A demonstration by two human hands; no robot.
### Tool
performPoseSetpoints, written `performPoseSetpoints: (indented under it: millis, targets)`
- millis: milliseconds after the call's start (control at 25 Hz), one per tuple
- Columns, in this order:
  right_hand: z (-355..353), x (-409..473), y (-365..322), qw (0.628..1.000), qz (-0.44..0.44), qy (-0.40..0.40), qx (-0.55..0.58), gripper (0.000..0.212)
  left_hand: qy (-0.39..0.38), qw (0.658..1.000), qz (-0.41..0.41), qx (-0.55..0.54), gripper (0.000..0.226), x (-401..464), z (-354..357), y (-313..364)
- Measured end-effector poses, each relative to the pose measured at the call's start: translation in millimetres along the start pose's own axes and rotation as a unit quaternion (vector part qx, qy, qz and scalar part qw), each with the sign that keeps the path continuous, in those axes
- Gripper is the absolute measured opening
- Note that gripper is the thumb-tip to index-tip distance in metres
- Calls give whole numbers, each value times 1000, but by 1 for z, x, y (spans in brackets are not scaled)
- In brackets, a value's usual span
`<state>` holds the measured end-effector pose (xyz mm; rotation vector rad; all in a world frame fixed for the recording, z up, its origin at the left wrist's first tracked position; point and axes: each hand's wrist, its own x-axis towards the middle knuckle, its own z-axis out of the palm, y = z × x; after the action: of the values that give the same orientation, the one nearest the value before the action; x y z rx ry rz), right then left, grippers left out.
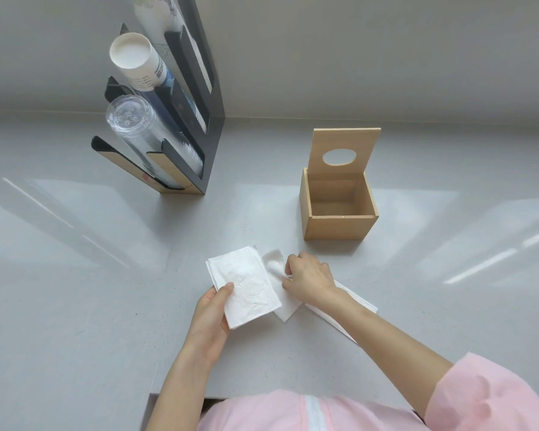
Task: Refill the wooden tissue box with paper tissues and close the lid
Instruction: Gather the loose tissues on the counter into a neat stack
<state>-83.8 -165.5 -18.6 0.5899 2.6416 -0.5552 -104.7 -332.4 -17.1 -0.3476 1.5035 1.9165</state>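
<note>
The wooden tissue box stands on the grey counter, right of centre, and looks empty inside. Its lid, with an oval hole, is tilted up at the back. My left hand holds a stack of folded white tissues by its near left corner, just above the counter. My right hand pinches the edge of another white tissue lying beside the stack. More tissue lies flat under my right wrist. Both hands are in front of the box, well apart from it.
A black and wood cup dispenser stands at the back left, holding a paper cup stack and a clear plastic cup stack. The wall runs behind the counter. The counter's near edge is by my body.
</note>
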Motion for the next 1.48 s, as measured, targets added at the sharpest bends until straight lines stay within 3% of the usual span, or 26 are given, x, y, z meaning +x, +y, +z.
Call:
performPoseSetpoints:
  millis: [240,360,440,520,600,680,800,880,1120,1280,1480]
  targets:
    - [-28,-12,5,974,9,44,222,32,4,1000,-3,1,22,-6,1,-3]
    - [-52,-28,6,947,-30,95,305,15,-7,1000,-1,4,22,-7,7,-6]
    - [-68,-42,3,888,-71,70,450,9,-19,1000,2,10,23,-8,11,-8]
    - [-77,-52,1,800,-114,-4,589,10,-31,999,5,10,26,-8,17,-9]
    - [-70,-55,1,751,-120,-62,646,15,-47,999,13,21,32,-8,21,-8]
    - [-49,-54,0,773,-79,-77,624,17,-64,997,24,38,33,-9,24,-8]
    - [-18,-52,3,862,-13,-57,504,10,-64,997,22,48,34,-12,29,-7]
    - [-10,-52,4,896,12,-16,444,9,-62,997,16,46,36,-14,30,-9]
    - [-4,-54,3,900,33,54,432,14,-56,998,-5,-4,36,-12,33,-9]
    - [0,-52,4,905,28,54,422,17,-65,998,-17,-21,41,-10,34,-12]
    - [-1,-54,10,919,4,38,391,18,-43,998,-14,35,34,-10,32,-18]
